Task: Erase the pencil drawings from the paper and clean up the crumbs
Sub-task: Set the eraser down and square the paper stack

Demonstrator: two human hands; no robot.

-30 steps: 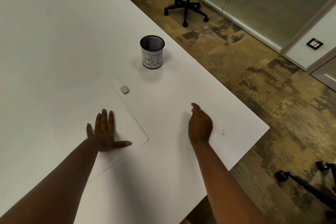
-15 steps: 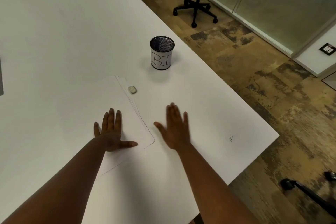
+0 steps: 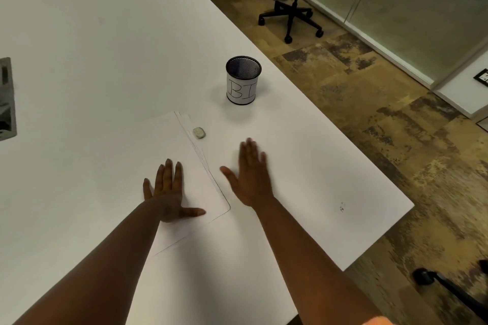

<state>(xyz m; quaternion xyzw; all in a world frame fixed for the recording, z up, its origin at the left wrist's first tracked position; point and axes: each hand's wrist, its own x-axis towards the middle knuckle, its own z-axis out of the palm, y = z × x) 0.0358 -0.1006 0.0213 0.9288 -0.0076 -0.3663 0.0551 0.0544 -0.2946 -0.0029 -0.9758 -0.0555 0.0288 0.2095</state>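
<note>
While the left hand (image 3: 170,191) lies flat with fingers spread, pinning the paper (image 3: 148,166) near the table's (image 3: 105,47) front edge, the right hand (image 3: 249,175) hovers open and empty just beside the sheet's right side. No drawings show on the sheet. A small dark speck cluster (image 3: 341,207), probably crumbs, sits toward the front right corner. Sweep them lightly with the hand's edge toward the mesh cup (image 3: 243,80), skirting the eraser (image 3: 199,132) beside the paper.
</note>
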